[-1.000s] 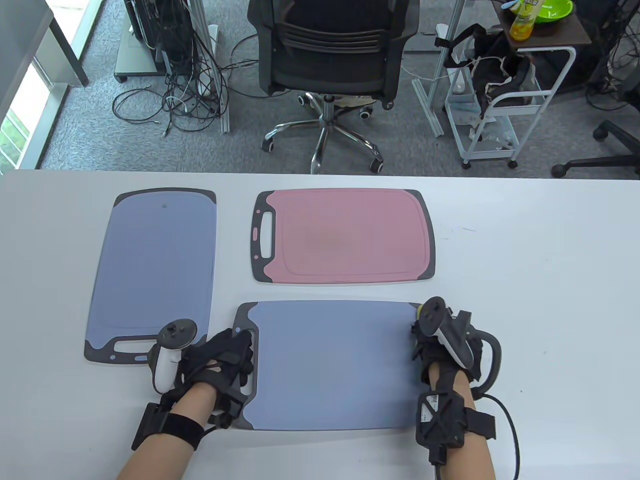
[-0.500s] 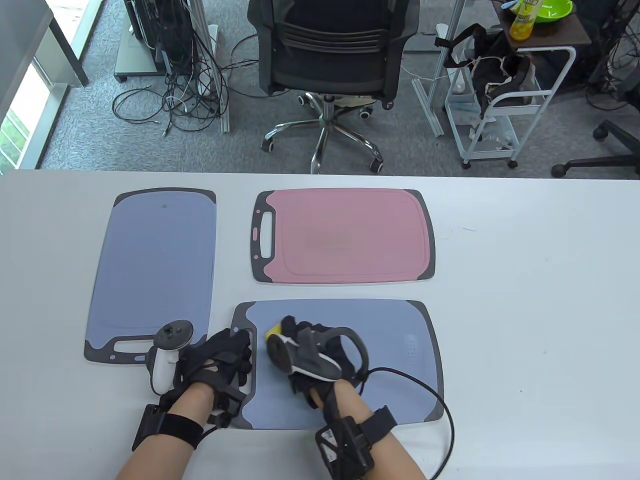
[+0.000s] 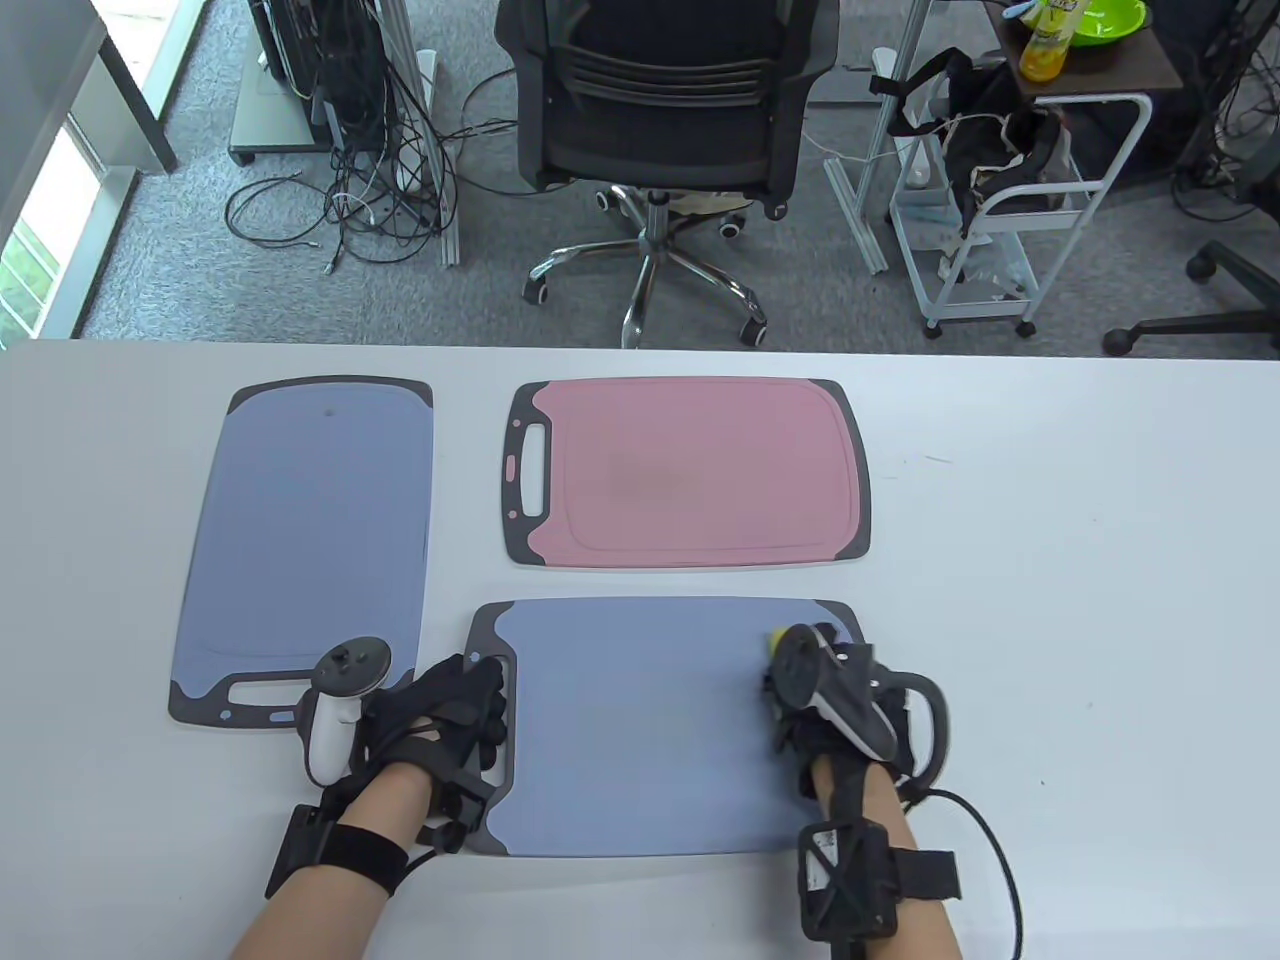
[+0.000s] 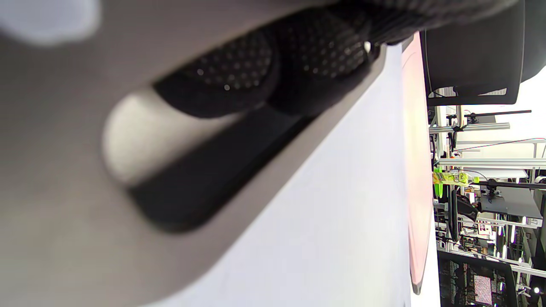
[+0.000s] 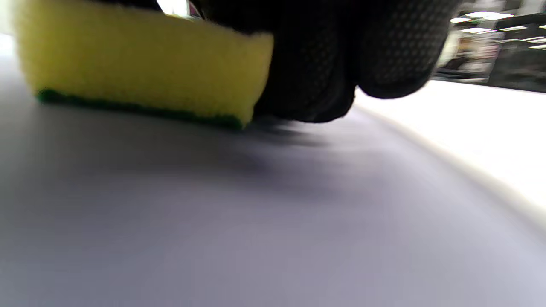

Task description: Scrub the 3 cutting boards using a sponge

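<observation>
Three cutting boards lie on the white table: a blue one upright at the left, a pink one at the back, and a blue one nearest me. My left hand presses flat on the near board's dark handle end, its fingers lying across the handle slot. At that board's right end my right hand grips a yellow sponge with a green underside, pressed flat on the blue surface. Most of the sponge is hidden under the hand in the table view.
Bare white table spreads to the right of the boards. A cable trails from my right wrist. Beyond the far table edge stand an office chair and a white cart.
My right hand with the sponge swept from the near board's right end to its left and has now come back to the right end. The left hand stayed on the handle.
</observation>
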`<state>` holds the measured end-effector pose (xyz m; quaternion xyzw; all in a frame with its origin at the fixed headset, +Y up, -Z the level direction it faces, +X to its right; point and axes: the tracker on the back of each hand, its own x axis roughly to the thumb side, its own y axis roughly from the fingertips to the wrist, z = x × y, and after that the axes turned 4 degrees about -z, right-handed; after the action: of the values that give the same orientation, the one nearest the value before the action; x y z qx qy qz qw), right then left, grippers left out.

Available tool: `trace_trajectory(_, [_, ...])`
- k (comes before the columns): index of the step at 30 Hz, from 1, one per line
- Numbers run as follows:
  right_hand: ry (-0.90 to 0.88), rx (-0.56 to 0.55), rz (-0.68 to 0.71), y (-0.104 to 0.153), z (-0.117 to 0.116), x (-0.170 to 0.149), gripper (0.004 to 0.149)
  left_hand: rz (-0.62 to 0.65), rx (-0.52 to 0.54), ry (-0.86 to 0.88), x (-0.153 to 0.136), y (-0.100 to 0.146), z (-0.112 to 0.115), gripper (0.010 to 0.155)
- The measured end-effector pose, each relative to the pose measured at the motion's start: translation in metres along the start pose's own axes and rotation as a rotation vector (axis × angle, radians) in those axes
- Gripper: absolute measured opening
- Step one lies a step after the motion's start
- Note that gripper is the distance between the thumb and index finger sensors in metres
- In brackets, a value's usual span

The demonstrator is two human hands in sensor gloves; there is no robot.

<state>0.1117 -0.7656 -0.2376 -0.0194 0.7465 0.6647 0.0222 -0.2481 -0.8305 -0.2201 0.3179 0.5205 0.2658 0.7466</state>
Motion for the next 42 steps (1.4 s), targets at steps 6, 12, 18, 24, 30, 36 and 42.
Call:
trace_trajectory(6, [0.096,-0.040,0.507,0.048,0.006,0.157,0.072,0.001,0.000,0.002,0.000,0.000,0.000,0.053])
trace_trajectory(12, [0.091,-0.043,0.356,0.039,0.004,0.113,0.070,-0.001,-0.004,0.005,0.000,0.000,0.000,0.053])
trace_trajectory(18, [0.052,0.024,-0.178,0.019,-0.007,-0.058,0.070,0.001,0.001,-0.002,0.000,0.000,0.000,0.053])
trace_trajectory(24, [0.060,0.032,-0.224,0.017,-0.005,-0.074,0.071,0.001,0.000,-0.006,0.000,0.000,0.000,0.053])
trace_trajectory(30, [0.071,-0.040,0.348,0.048,0.001,0.102,0.072,-0.003,-0.018,0.002,0.001,0.000,0.000,0.054])
trace_trajectory(36, [0.141,-0.082,0.546,0.077,0.000,0.167,0.073,-0.004,-0.020,0.007,0.001,-0.001,-0.001,0.053])
trace_trajectory(42, [0.125,-0.057,0.197,0.053,-0.005,0.049,0.071,-0.003,-0.029,0.004,0.002,-0.001,-0.001,0.053])
